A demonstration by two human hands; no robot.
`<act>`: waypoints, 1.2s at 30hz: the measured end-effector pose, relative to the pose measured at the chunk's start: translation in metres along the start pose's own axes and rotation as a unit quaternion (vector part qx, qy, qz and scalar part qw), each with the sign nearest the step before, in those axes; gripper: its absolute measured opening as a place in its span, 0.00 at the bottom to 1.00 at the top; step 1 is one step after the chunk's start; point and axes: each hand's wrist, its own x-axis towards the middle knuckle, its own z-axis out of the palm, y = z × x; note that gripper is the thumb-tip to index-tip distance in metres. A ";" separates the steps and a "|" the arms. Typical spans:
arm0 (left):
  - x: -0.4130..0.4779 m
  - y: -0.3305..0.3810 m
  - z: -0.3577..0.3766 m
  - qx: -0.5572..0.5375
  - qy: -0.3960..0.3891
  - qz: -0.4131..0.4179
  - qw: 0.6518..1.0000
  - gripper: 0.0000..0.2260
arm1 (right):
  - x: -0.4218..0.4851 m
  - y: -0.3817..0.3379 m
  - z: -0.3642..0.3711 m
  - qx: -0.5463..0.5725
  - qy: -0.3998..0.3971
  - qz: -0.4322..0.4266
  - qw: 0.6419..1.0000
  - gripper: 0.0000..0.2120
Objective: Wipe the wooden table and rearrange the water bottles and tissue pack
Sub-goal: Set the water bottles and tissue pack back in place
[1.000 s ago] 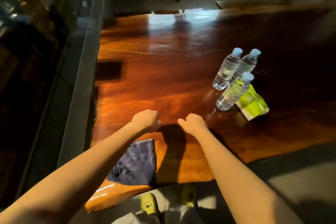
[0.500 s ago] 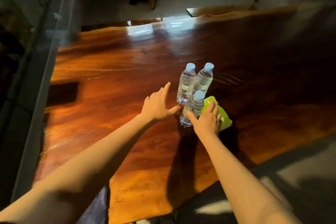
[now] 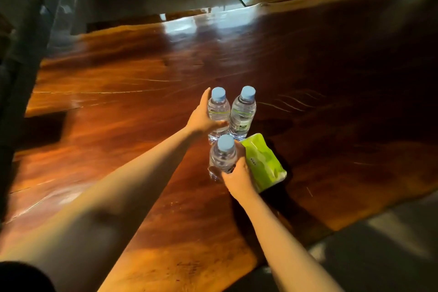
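left hand [image 3: 201, 117] wraps the far-left bottle [image 3: 218, 111], right hand [image 3: 237, 176] grips the near bottle [image 3: 222, 156].

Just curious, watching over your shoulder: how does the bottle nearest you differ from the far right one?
The nearest bottle is wrapped by the right hand; the far right bottle stands untouched. The nearest bottle sits against the green tissue pack; the far right bottle stands beyond it, beside the bottle that the left hand grips. Both are clear, upright, blue-capped.

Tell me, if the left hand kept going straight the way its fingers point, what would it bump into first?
Probably nothing new: the left hand already wraps the far-left bottle, fingers pointing away across the table. Beyond them only bare wood shows, though depth is hard to judge.
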 end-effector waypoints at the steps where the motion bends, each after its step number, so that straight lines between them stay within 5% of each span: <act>1: 0.002 -0.001 0.004 -0.013 0.016 -0.010 1.000 0.44 | 0.001 0.002 0.000 0.000 -0.026 0.016 1.000 0.37; 6: 0.000 -0.003 0.003 0.003 0.042 -0.001 0.999 0.29 | 0.006 0.006 -0.003 -0.010 -0.047 0.055 0.997 0.30; 15: -0.072 -0.031 -0.068 -0.002 0.053 0.000 0.999 0.32 | -0.005 -0.037 0.019 0.098 -0.023 -0.012 0.995 0.33; 36: -0.262 -0.147 -0.278 0.039 0.225 -0.081 0.970 0.32 | -0.097 -0.176 0.224 0.163 -0.256 -0.104 0.947 0.33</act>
